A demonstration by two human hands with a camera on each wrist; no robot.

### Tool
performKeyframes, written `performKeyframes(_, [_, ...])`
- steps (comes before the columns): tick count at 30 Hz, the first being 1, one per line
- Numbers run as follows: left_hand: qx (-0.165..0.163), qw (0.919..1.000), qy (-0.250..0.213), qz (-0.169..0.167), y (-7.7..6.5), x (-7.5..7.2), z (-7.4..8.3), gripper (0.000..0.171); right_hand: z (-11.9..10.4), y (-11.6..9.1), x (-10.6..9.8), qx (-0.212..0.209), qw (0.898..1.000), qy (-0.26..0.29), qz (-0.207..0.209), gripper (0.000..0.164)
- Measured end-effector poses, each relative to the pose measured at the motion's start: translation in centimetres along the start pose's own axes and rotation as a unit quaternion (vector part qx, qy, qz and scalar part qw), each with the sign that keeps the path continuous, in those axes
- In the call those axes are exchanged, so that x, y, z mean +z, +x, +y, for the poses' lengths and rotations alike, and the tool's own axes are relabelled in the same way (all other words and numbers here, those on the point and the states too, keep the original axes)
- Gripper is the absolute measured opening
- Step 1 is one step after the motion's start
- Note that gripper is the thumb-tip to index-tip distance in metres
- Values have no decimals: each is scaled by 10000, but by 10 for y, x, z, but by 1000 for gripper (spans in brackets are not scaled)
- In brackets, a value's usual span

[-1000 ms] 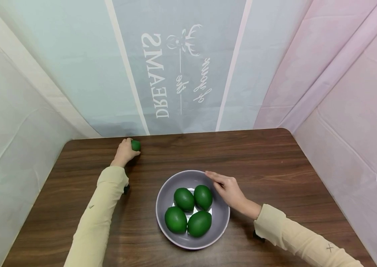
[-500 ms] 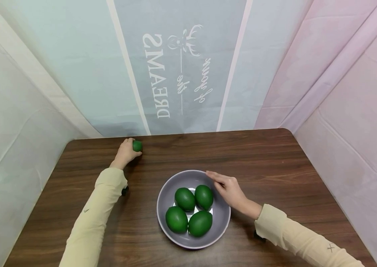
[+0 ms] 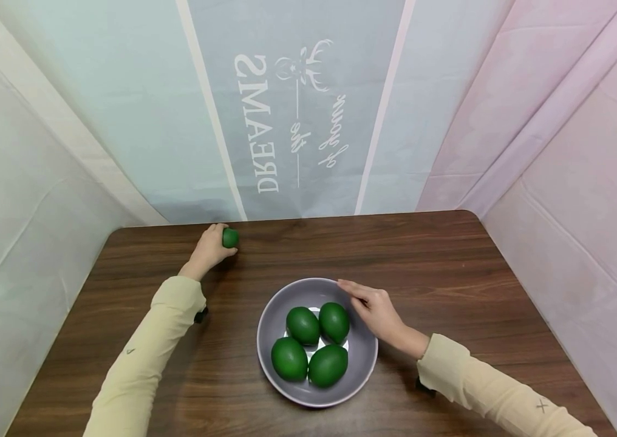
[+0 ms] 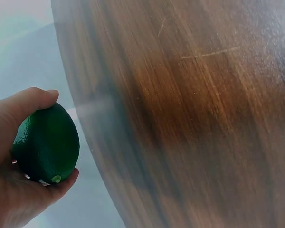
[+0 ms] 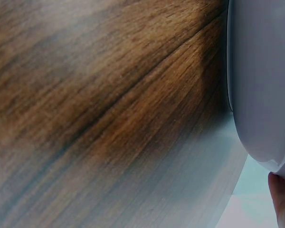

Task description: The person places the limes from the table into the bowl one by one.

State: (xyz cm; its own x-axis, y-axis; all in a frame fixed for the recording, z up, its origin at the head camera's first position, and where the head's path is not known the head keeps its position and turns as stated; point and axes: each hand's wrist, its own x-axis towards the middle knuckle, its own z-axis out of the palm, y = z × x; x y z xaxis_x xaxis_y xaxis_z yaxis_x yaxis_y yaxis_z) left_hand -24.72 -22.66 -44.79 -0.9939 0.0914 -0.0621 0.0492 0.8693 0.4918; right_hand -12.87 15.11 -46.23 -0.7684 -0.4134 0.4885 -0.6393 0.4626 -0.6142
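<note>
At the table's far left edge, my left hand (image 3: 211, 247) grips a green lime (image 3: 230, 237) between thumb and fingers. The left wrist view shows that lime (image 4: 50, 142) close, its small stem end facing down, the thumb and a fingertip on opposite sides. A grey bowl (image 3: 316, 396) stands in front of me and holds several more limes, including one lime (image 3: 328, 366) at its near side. My right hand (image 3: 382, 315) rests at the bowl's right rim with its fingers extended. In the right wrist view a fingertip (image 5: 278, 187) meets the bowl's outer wall (image 5: 266, 80).
The dark wood table (image 3: 423, 267) ends at a back edge close behind the left hand. A pale blue cloth (image 3: 297, 109) with mirrored lettering hangs behind it, and whitish cloth walls (image 3: 576, 182) stand at both sides.
My left hand has shifted slightly right along the back of the table with the lime, and more of the lime shows. My right hand and the bowl stay where they were.
</note>
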Motion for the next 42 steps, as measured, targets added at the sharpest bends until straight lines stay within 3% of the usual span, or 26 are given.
performKeyframes(29, [860,9959,264,-78,-21,-9,22,65,-3,3,-2,64,9999,61,-68,39])
performKeyframes(42, [1065,9934,337,-249,-33,-14,35,65,-3,3,-2,61,10000,6,-66,38])
